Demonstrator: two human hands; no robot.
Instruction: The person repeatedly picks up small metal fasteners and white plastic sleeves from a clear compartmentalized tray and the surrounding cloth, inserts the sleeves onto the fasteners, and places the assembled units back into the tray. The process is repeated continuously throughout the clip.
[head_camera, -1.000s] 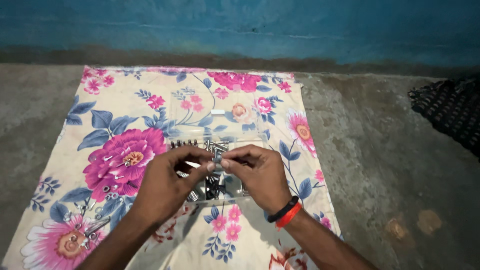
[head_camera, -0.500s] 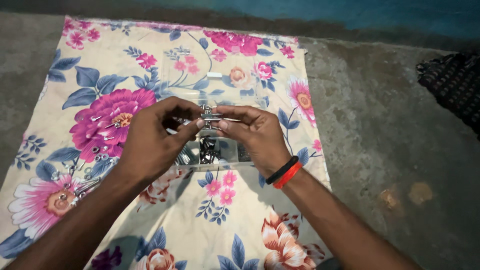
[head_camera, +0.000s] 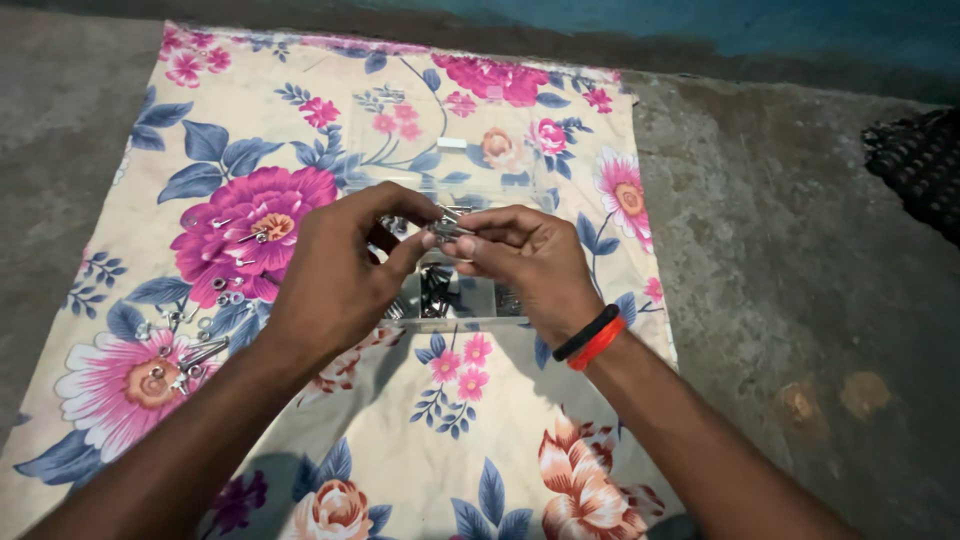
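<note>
My left hand (head_camera: 335, 275) and my right hand (head_camera: 530, 258) meet above a clear plastic box (head_camera: 455, 305) that holds several dark metal screws. Both pinch a small silver bolt (head_camera: 443, 229) between their fingertips, the left from one end, the right from the other. The box lies on a floral cloth (head_camera: 400, 420), partly hidden under my hands. A black band and an orange band circle my right wrist (head_camera: 592, 340).
Loose silver nuts, washers and bolts (head_camera: 200, 335) lie scattered on the cloth at the left. The clear box lid (head_camera: 450, 165) stands open behind the box. Bare concrete floor (head_camera: 800, 300) lies to the right, with a dark mat (head_camera: 920, 165) at the far right edge.
Both hands stay together on the small bolt, with the fingers shifting slightly. The view has tilted down, so the cloth and box sit higher in the frame.
</note>
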